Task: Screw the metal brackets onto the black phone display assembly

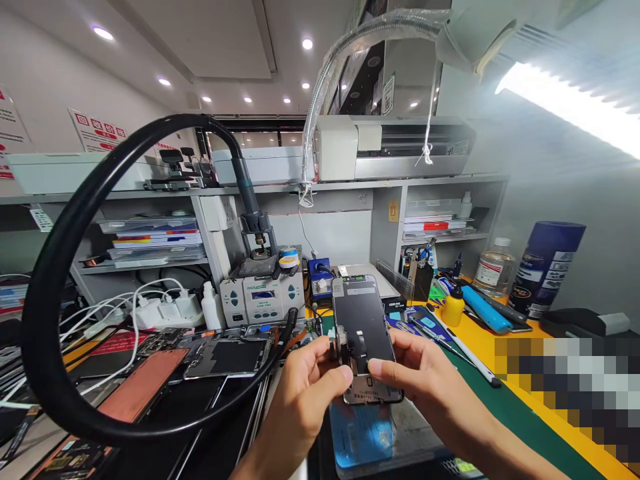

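Observation:
A phone screen [364, 310] is held up in both hands, its dark back with a flex cable facing me. My left hand [313, 387] grips its lower left edge, with the thumb near the bottom of the panel. On the opposite edge, my right hand [423, 370] is closed, and its thumb presses by the flex cable [361, 353]. Whether a small part sits under the left fingers, I cannot make out. Below the screen lies a flat piece with a shiny blue surface [357, 437].
A hot air station [263, 300] stands behind, and its thick black hose [37, 300] loops across the left. Phone parts such as a dark panel [227, 357] lie left. On the right are a yellow bottle [453, 308], a white pen-like tool [473, 363] and a spray can [545, 270].

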